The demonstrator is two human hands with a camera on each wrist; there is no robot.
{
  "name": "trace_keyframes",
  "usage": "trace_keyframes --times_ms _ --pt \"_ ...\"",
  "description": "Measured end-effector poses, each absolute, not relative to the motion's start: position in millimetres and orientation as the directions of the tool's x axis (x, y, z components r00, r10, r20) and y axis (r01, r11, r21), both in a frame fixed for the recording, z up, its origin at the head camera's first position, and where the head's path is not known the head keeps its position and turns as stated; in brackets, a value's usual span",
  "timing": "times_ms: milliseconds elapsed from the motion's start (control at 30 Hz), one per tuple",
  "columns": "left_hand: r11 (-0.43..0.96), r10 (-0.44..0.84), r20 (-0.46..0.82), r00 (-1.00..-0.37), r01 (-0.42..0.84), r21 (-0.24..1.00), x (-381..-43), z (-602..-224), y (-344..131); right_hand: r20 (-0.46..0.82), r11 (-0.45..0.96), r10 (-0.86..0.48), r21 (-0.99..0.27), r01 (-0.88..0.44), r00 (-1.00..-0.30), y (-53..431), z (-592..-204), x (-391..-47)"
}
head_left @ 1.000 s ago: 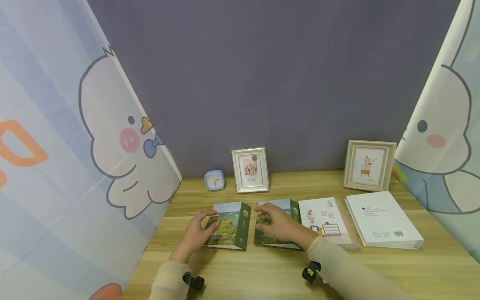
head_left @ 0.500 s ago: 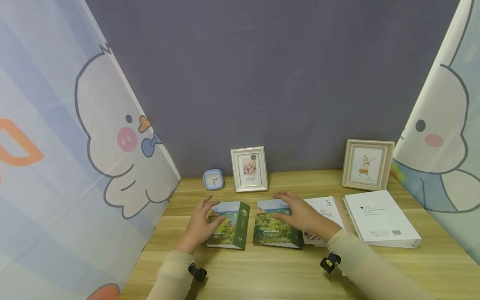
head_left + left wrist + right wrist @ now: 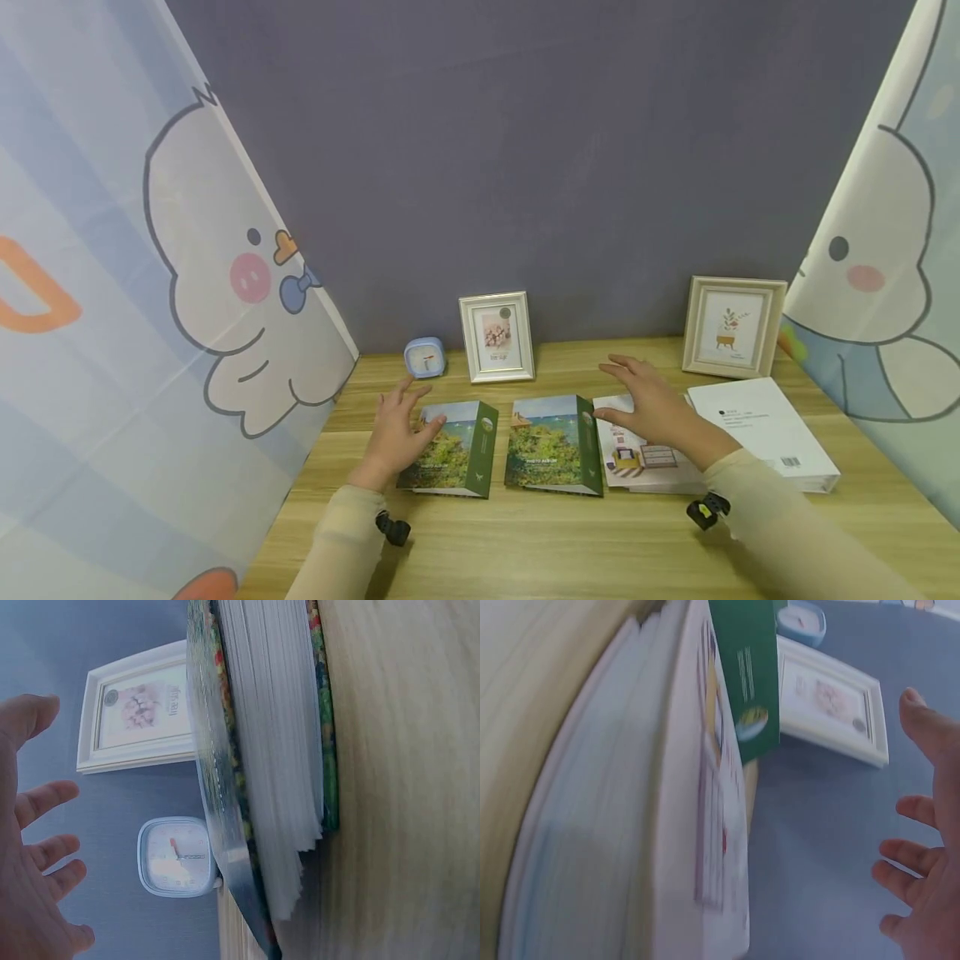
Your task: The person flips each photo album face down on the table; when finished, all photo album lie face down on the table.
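Two green photo albums lie side by side on the wooden table, a left album and a middle album. The left hand hovers at the left album's left edge, fingers spread and holding nothing. In the left wrist view its fingers stand apart from that album's cover. The right hand is above a white album with furniture drawings, partly covering it. Its fingers are extended, and in the right wrist view they are apart from this white album's cover.
A white album with a barcode lies at the right, partly behind the right hand. A small blue clock and a white picture frame stand at the back, with a beige frame at back right. Printed curtains flank the table.
The right hand has moved right, from over the middle green album to over the white album with drawings. The left hand has shifted slightly left, its fingers spreading wider.
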State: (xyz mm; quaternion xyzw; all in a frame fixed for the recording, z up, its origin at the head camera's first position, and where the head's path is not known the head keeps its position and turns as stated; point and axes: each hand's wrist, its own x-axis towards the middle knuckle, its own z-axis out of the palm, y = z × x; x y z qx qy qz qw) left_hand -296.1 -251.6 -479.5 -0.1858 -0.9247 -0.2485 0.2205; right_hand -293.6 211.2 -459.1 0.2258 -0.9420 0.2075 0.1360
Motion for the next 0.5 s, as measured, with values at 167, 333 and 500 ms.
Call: trace_keyframes --times_ms 167,333,500 --pt "0.822 0.243 0.463 -0.852 0.435 0.369 -295.6 -478.6 -252.2 0.398 0.832 -0.331 -0.305 -0.463 -0.856 233.8 -462.0 -295.8" --pt "0.837 0.235 0.431 -0.871 0.407 0.365 -296.1 -478.4 -251.4 0.451 0.843 -0.307 -0.281 -0.460 -0.838 251.7 -464.9 -296.5" --pt "0.841 0.240 0.422 -0.874 0.404 0.359 -298.9 -478.1 -252.6 0.461 0.864 -0.287 -0.254 -0.435 -0.839 266.8 -465.1 -295.2"
